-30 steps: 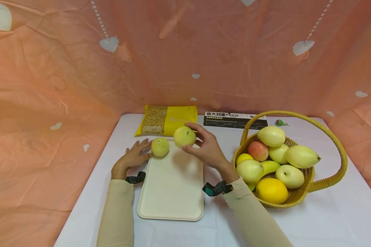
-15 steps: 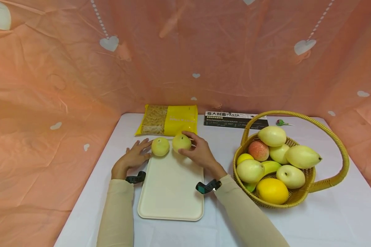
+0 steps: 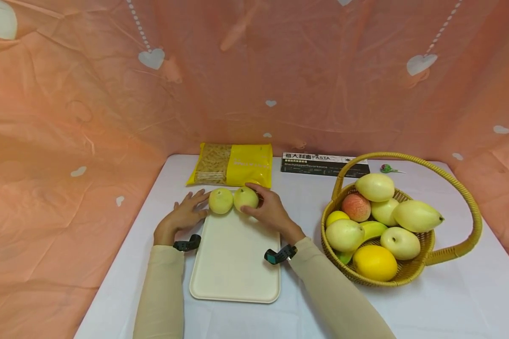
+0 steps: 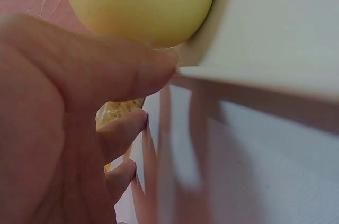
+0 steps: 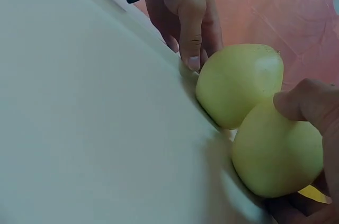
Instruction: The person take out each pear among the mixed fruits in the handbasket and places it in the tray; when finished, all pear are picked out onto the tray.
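A cream rectangular tray (image 3: pixel 236 263) lies lengthwise on the table. Two round yellow-green pears sit side by side at its far end, touching in the right wrist view. My right hand (image 3: pixel 272 210) grips the right pear (image 3: pixel 245 198), thumb on the near side and fingers behind it, partly hidden. Beside the left pear (image 3: pixel 220 201), my left hand (image 3: pixel 184 216) rests with fingers spread at the tray's far left corner. In the left wrist view its thumb (image 4: pixel 132 70) touches the tray rim just under that pear, and the other fingers reach along outside the tray.
A yellow pasta bag (image 3: pixel 249 165) lies behind the tray, with a black pasta box (image 3: pixel 318 167) right of it. At right stands a handled wicker basket (image 3: pixel 428 247) of pears, a peach, a banana and lemons. A small lollipop-like item (image 3: pixel 388 168) lies behind the basket.
My right hand has brought its pear down and left onto the tray's far end, against the other pear. The left hand has stayed in place.
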{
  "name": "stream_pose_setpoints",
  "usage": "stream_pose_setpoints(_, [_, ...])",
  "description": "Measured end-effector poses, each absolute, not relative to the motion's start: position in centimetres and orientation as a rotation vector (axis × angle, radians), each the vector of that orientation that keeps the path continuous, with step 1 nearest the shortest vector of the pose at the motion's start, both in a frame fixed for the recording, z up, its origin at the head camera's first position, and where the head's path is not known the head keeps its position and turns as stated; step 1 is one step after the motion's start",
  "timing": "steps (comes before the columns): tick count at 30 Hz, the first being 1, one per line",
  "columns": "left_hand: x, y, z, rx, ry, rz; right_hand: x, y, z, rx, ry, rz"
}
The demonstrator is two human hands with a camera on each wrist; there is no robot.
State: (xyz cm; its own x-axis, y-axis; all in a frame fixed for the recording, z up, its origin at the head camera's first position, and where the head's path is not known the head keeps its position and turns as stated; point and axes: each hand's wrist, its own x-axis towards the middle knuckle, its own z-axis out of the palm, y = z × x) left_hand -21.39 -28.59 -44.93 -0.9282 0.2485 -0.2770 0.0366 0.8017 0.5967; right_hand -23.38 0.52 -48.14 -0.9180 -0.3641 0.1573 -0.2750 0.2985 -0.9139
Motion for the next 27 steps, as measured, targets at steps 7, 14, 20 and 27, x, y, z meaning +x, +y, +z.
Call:
stream_pose_setpoints(7, [-21.4, -28.5, -45.0, 0.219, 2.650, 0.851, -22.5, 1.0, -47.6, -0.641, 2.582, -1.644])
stream_pose_setpoints(14, [-21.4, -28.6, -44.8, 0.219, 2.655, 0.853, -20.1, 1.9, -45.5, -0.732, 2.703, -1.645])
stream_pose_setpoints(20, [-21.3, -28.9, -45.0, 0.242, 2.652, 0.881, -16.8, 4.1, -42.0, -0.842, 2.600, -1.663])
stream_pose_setpoints(27, [-21.1, -28.9, -44.9, 0.250, 2.656, 0.901, -13.8, 8.7, -38.9, -1.000, 2.494, -1.680])
